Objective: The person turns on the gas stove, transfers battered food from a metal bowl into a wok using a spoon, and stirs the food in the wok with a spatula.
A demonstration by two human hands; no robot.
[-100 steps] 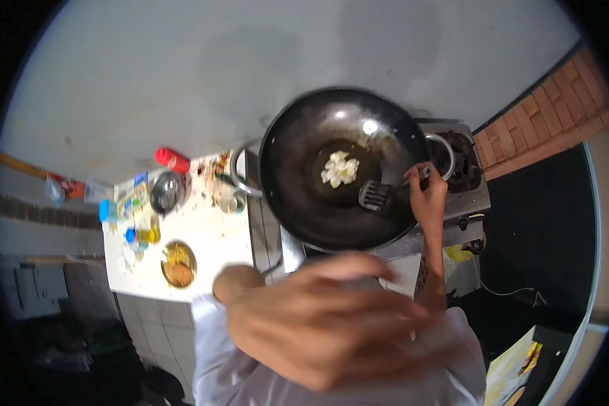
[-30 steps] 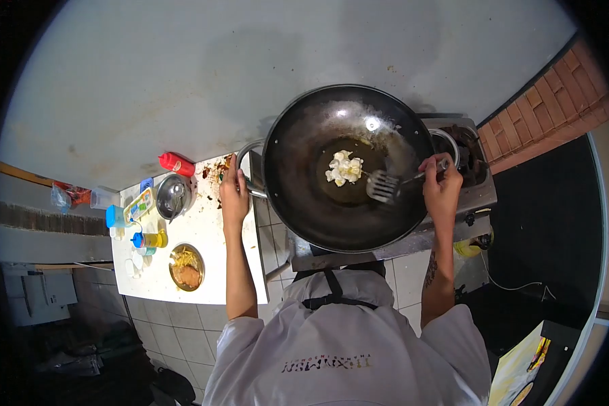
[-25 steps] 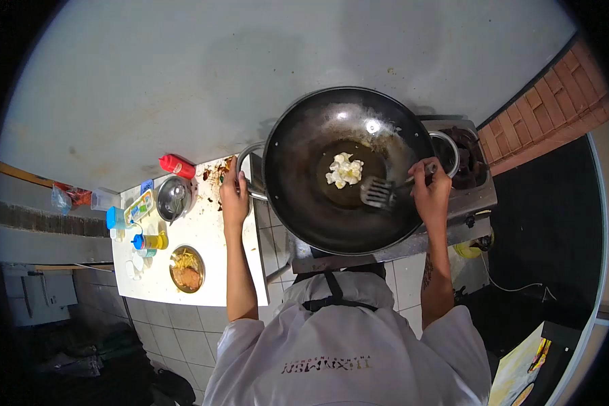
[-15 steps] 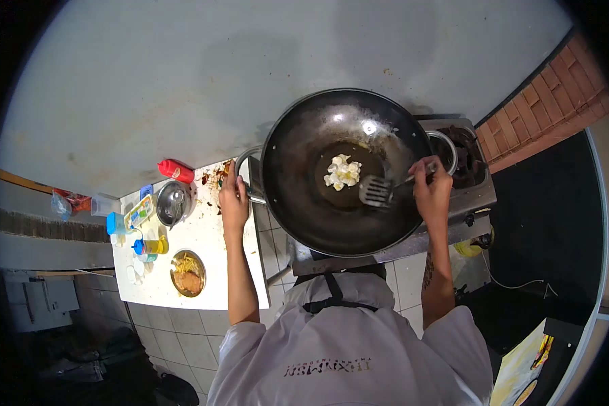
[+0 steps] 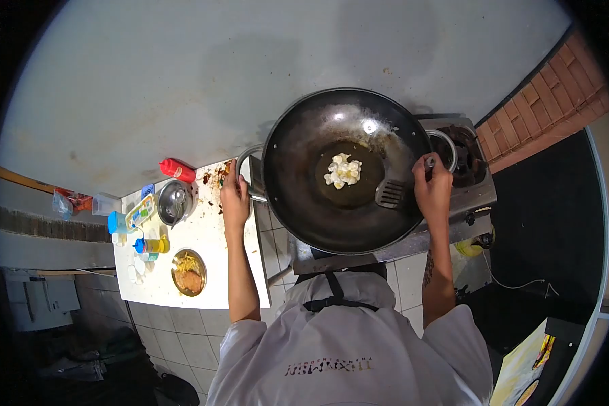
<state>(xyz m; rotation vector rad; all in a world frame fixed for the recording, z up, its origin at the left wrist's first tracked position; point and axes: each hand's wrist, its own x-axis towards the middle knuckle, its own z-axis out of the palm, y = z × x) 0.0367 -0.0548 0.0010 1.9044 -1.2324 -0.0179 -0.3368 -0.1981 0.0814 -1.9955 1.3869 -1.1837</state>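
A large dark wok [image 5: 304, 196] sits on the stove in front of me. Several pale, whitish lumps of food [image 5: 343, 171] lie clustered at its middle in a little shiny liquid. My left hand [image 5: 234, 196] is closed around the wok's left loop handle [image 5: 245, 162]. In my right hand [image 5: 432, 187], fingers wrapped round its handle, is a slotted spatula [image 5: 389, 194]. The spatula's head rests low on the right inner side of the wok, apart from the food. The wok's right loop handle [image 5: 446, 145] is just beyond my right hand.
On the white table [image 5: 213, 271] at left stand a metal bowl [image 5: 175, 203], a red squeeze bottle [image 5: 176, 169], a yellow bottle with blue cap [image 5: 151, 245] and a plate of food [image 5: 189, 273]. The stove [image 5: 477, 193] extends right; a grey wall [image 5: 183, 81] rises behind.
The spatula's head has moved right, away from the pale lumps, and its handle is now steeper. My left hand stays on the wok handle.
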